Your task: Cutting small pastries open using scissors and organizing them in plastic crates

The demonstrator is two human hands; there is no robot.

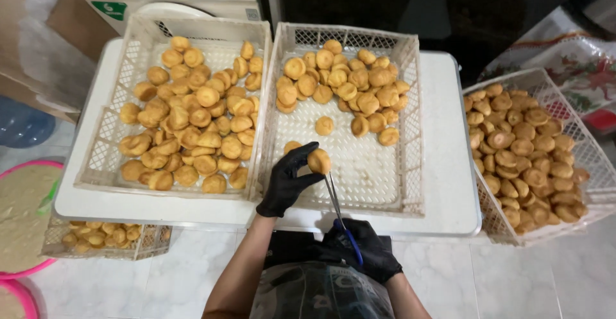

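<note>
Head view: our left hand, black-gloved, fingers pinching one golden bun above the middle crate. Our right hand is clenched on blue-handled scissors, tips just under the bun. Left crate and right crate hold more buns, on a white surface.

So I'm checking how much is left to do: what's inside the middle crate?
The middle crate holds a pile of golden puffs at its far end and a few loose ones. The left hand hides a patch of its floor.
</note>
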